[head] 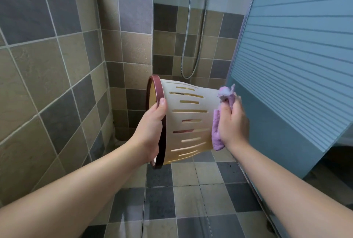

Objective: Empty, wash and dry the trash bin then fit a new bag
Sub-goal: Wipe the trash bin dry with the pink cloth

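I'm holding the bin [188,121] sideways, left hand [152,129] gripping its nine-o'clock rim; right hand [232,123] clutching the cloth [216,132] at three o'clock. Feels light, stiff, probably slippery.

I hold the bin [188,121] on its side in the air between my two hands, and it fills the middle. At nine o'clock the tiled wall [47,77] stands near my left hand [150,131], so there is little room on that side. At three o'clock the glass door [294,62] is just beside my right hand [234,123] and the cloth [217,132]. At twelve o'clock, behind the bin, the shower hose [193,47] hangs before the far wall. At six o'clock, the floor [191,199] lies open between my forearms.
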